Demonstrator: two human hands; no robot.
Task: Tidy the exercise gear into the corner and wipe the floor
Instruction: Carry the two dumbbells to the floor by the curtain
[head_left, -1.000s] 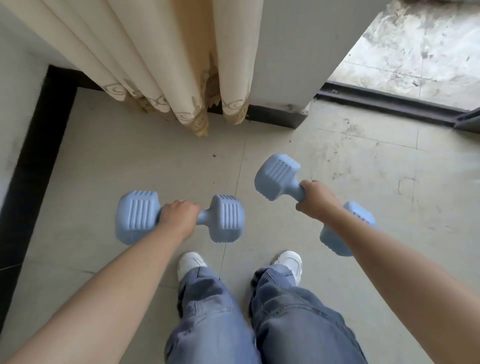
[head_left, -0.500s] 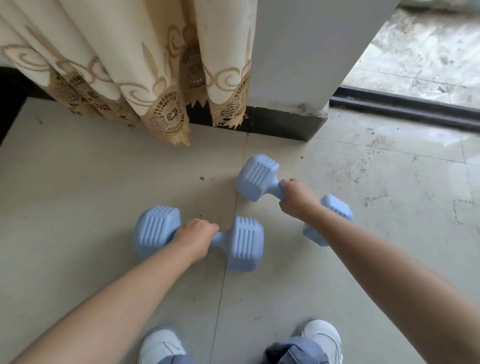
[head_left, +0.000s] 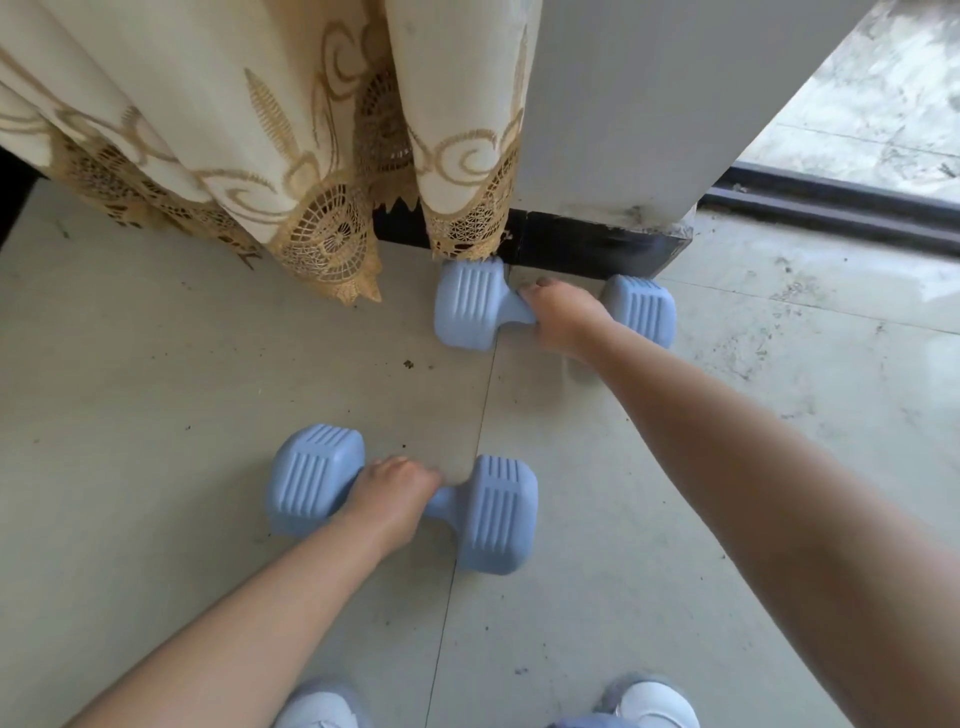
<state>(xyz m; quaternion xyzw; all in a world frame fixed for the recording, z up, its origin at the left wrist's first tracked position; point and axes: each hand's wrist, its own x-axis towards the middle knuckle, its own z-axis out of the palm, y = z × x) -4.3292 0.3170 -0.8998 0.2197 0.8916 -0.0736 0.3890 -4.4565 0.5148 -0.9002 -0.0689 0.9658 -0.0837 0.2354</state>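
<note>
Two light-blue dumbbells are in view. My right hand (head_left: 563, 317) grips the handle of the far dumbbell (head_left: 467, 306), which lies on the floor against the black skirting (head_left: 582, 247) below the white wall; its left end touches the curtain hem. My left hand (head_left: 392, 493) is closed around the handle of the near dumbbell (head_left: 498, 514), low over the pale tiled floor (head_left: 208, 389); whether it rests on the tiles I cannot tell.
A cream lace-edged curtain (head_left: 260, 156) hangs at the back left, reaching the floor. A white wall pillar (head_left: 649, 104) stands behind; a dark door track (head_left: 841, 205) runs right of it. Dust specks lie on the tiles. My white shoes (head_left: 649, 706) are at the bottom edge.
Both hands have gone forward and down. The right dumbbell has turned and reached the skirting. The left dumbbell has come lower toward the floor. The view has moved closer to the wall.
</note>
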